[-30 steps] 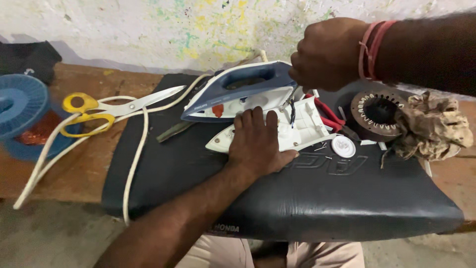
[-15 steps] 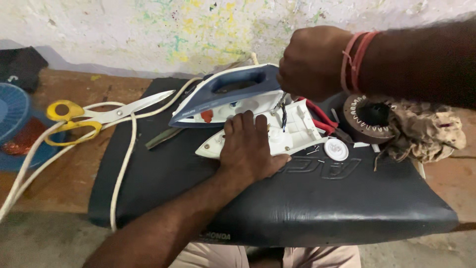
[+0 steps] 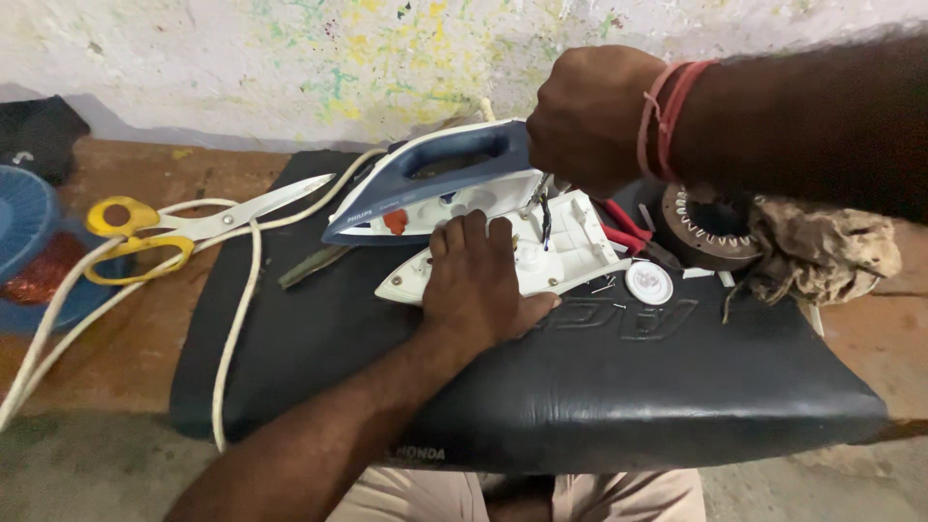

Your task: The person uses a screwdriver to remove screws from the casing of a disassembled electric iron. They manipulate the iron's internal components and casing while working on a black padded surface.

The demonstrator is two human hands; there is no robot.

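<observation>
Black leather is covering the cushion [image 3: 599, 396] that is serving as the work surface in the head view. A clothes iron [image 3: 435, 184] is lying opened up at its centre: the blue and white upper shell is tilting up at 12 o'clock, while the white base [image 3: 570, 253] is lying flat just below it. The left hand [image 3: 478, 285] is pressing palm-down on the base, fingers spread and flat, pinching nothing. The right hand [image 3: 590, 116] is hovering at 1 o'clock above the shell's rear, fist curled tight; what it is gripping is hidden, so I cannot tell. A white round cap [image 3: 649, 282] is lying just beside the base at 3 o'clock, with a metal ring [image 3: 710, 227] and a crumpled rag [image 3: 822, 253] further out. At 9 o'clock, yellow-handled scissors [image 3: 184, 232] are resting on the cushion's edge, touching the white cord [image 3: 237, 319]. A blue spool [image 3: 24, 242] is sitting at the far left.
</observation>
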